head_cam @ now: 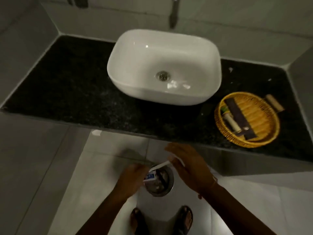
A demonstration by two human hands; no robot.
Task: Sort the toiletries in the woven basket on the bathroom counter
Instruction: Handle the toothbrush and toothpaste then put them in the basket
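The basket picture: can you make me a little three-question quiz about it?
1. True or false: the basket sits on the counter to the right of the sink.
2. What is right below the hands? A) a bin on the floor B) a towel C) a bucket of water
3. Fill in: the left hand holds a small white and blue ____.

Key: 1 true. 2 A, the bin stands on the floor under the left hand and the right hand. 3 packet.
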